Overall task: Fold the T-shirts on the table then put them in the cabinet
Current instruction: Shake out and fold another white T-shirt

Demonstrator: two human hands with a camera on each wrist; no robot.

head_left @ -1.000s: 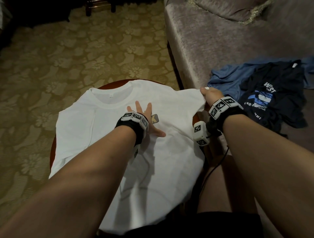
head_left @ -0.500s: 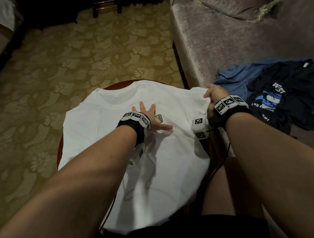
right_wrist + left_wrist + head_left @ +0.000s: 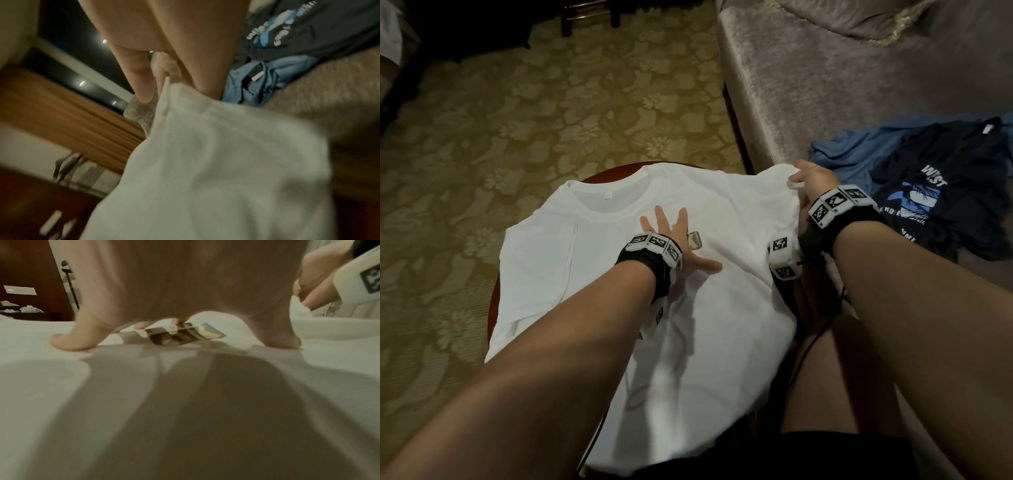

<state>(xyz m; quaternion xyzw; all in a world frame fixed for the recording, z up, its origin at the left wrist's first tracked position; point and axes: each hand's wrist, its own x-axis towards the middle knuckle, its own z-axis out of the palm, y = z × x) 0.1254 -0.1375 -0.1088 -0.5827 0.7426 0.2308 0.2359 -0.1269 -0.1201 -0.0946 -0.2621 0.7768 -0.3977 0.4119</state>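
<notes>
White T-shirt [image 3: 619,308] spread front-up over round counter [image 3: 494,301], collar far side, small printed patch [image 3: 694,240] on chest. Left hand [image 3: 674,236] flat, fingers splayed, pressing chest. Right hand [image 3: 813,183] pinches the raised right sleeve. Head view alone shows dark T-shirt [image 3: 941,192] and blue one [image 3: 859,150] on sofa [image 3: 808,75]; right wrist view shows the sleeve hem between fingers [image 3: 139,78].

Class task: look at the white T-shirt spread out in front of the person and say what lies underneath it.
Under the white T-shirt a dark red round table shows only as a rim at the far and left edges. The left hand presses on the shirt. The tabletop is covered.
</notes>
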